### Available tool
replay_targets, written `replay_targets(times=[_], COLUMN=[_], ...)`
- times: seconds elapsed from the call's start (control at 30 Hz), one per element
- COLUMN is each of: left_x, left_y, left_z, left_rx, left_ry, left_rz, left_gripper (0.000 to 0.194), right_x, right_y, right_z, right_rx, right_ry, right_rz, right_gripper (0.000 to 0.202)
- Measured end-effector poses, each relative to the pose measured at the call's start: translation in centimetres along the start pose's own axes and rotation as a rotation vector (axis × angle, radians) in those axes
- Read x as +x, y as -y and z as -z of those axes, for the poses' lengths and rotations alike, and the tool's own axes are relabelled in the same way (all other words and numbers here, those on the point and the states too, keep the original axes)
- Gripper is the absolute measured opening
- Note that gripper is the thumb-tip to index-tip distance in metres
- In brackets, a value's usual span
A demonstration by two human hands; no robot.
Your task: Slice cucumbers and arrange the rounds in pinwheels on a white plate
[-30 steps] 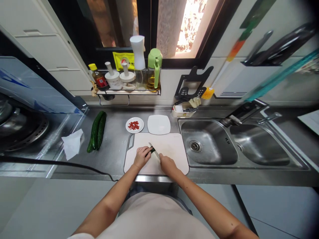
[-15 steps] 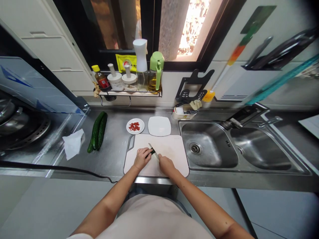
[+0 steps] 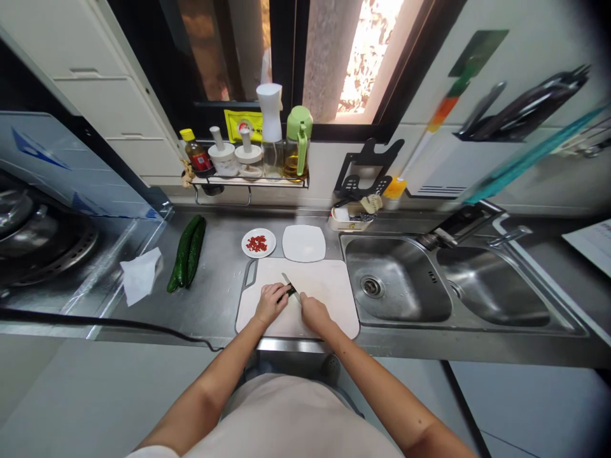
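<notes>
My left hand is closed on a short dark green vegetable piece, pressing it to the white cutting board. The piece has skin like that of the cucumbers, but the fingers cover most of it. My right hand grips a kitchen knife by its handle, which the fingers hide. Its narrow blade slants up and left, touching or right beside the right end of the piece. I cannot tell how deep the edge sits.
Behind the board are a small plate with chopped red bits and a square white plate. Two cucumbers and a crumpled tissue lie left. A double sink is on the right; bottles stand on a rack behind.
Both hands hold nearly the same place, the left on the green piece and the right on the knife. The whole view has shifted slightly with my head.
</notes>
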State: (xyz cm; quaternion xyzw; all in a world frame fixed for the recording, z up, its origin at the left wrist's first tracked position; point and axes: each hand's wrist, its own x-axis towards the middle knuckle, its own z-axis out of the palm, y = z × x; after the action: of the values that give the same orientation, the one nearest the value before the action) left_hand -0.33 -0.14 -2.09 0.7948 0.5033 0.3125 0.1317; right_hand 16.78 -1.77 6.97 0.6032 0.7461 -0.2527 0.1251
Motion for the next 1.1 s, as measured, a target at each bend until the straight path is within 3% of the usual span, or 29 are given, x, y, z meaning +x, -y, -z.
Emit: replay_targets(times=[0.63, 1.1], left_x=[0.0, 0.0], left_y=[-0.1, -0.2], left_z=[-0.1, 0.0], left_rx=[0.016, 0.02], left_ry=[-0.014, -0.028], left_rz=[-0.018, -0.025], left_gripper=[0.027, 0.026], right_x=[-2.3, 0.5], right_y=[-0.6, 0.3], right_z=[-1.6, -0.7], right_rx=[-0.042, -0.018], right_ry=[-0.015, -0.058], right_rz=[-0.034, -0.005], right_gripper=[0.035, 0.034])
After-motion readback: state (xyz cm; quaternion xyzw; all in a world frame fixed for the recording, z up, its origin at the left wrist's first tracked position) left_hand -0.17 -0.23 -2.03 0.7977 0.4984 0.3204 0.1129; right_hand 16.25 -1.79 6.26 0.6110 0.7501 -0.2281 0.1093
